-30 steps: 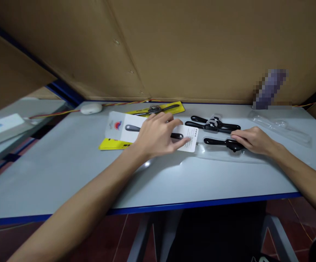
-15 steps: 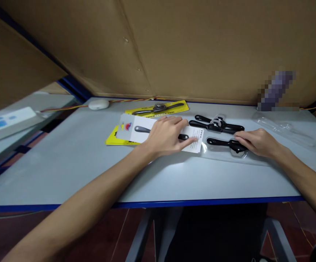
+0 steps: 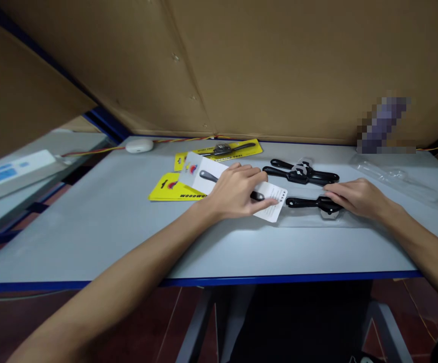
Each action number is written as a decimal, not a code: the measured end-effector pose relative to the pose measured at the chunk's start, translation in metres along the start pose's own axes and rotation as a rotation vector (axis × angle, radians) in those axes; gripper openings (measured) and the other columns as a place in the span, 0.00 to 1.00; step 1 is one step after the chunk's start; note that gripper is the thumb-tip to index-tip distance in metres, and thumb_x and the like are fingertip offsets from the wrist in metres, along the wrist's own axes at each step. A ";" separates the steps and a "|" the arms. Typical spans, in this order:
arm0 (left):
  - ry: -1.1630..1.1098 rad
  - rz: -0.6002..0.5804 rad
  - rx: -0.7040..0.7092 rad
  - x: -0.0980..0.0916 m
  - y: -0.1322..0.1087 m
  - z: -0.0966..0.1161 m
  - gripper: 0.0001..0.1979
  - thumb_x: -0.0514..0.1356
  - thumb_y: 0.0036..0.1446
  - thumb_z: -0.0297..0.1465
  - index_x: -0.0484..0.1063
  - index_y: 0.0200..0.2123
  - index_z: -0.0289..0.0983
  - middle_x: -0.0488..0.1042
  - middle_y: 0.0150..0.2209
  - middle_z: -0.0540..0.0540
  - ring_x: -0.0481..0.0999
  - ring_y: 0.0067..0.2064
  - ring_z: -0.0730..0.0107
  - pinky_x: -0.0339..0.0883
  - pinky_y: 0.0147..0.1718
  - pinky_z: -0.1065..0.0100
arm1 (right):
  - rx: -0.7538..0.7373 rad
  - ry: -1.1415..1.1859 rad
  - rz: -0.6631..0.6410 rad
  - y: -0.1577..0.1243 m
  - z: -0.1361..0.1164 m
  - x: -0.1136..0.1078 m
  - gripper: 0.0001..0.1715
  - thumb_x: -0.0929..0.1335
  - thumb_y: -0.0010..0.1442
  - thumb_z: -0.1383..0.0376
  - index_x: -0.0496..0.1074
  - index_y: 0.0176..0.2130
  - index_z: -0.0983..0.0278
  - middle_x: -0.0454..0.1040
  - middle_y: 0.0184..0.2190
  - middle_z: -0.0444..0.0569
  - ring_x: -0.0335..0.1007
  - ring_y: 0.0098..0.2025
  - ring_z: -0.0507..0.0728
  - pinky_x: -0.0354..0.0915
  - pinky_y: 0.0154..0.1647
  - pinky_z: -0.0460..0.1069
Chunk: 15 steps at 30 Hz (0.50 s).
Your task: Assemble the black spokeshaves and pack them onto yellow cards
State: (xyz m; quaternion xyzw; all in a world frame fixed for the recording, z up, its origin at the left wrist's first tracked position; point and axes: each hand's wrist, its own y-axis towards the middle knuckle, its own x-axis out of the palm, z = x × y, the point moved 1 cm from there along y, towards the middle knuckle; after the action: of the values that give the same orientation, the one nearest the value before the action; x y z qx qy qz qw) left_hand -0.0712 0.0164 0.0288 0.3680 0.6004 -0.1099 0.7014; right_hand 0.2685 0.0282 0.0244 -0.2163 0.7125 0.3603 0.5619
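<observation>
My left hand (image 3: pixel 236 191) grips a white backing card (image 3: pixel 274 207) printed with a dark spokeshave picture, its thumb lying along the card's right part. The card overlaps a yellow card (image 3: pixel 166 190). To the right, my right hand (image 3: pixel 357 197) is closed on the right part of a black spokeshave (image 3: pixel 302 202), hiding its right handle. That spokeshave lies in or on a clear plastic shell (image 3: pixel 309 222). Just behind it, more black spokeshaves (image 3: pixel 298 175) lie crossed over each other.
At the back of the grey table (image 3: pixel 128 222) lies a spokeshave on a yellow card (image 3: pixel 254 147). A clear plastic shell (image 3: pixel 396 182) is at the right. Further left are a white rounded device (image 3: pixel 139 145), a power strip (image 3: pixel 18 174) and a cable. A cardboard wall (image 3: pixel 279 70) stands behind.
My left hand has shifted slightly right with the white card, which has turned clockwise and uncovered more of the yellow card. My right hand has barely moved.
</observation>
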 end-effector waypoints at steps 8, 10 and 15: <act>0.039 0.022 -0.058 -0.005 0.001 0.004 0.31 0.52 0.64 0.60 0.74 0.34 0.38 0.77 0.32 0.41 0.76 0.34 0.55 0.62 0.34 0.58 | -0.033 -0.014 0.012 0.001 -0.004 -0.001 0.24 0.58 0.76 0.54 0.78 0.42 0.59 0.82 0.29 0.49 0.77 0.27 0.56 0.64 0.30 0.50; 0.050 0.030 -0.111 -0.006 0.001 0.005 0.30 0.52 0.64 0.59 0.73 0.34 0.38 0.77 0.32 0.41 0.76 0.34 0.55 0.62 0.35 0.58 | -0.044 -0.014 0.021 0.000 -0.004 0.001 0.22 0.59 0.76 0.55 0.78 0.44 0.60 0.83 0.30 0.50 0.77 0.27 0.56 0.64 0.30 0.50; 0.047 0.060 -0.194 -0.005 0.001 0.009 0.29 0.53 0.64 0.59 0.72 0.32 0.39 0.76 0.30 0.43 0.76 0.33 0.57 0.63 0.35 0.60 | -0.058 -0.025 0.049 -0.001 -0.002 0.005 0.21 0.59 0.77 0.57 0.77 0.45 0.62 0.83 0.31 0.50 0.78 0.27 0.56 0.65 0.29 0.50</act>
State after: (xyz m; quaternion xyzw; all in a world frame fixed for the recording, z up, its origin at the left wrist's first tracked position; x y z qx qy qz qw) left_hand -0.0647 0.0096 0.0342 0.3187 0.6133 -0.0217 0.7224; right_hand 0.2664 0.0263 0.0192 -0.2103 0.6997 0.3971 0.5554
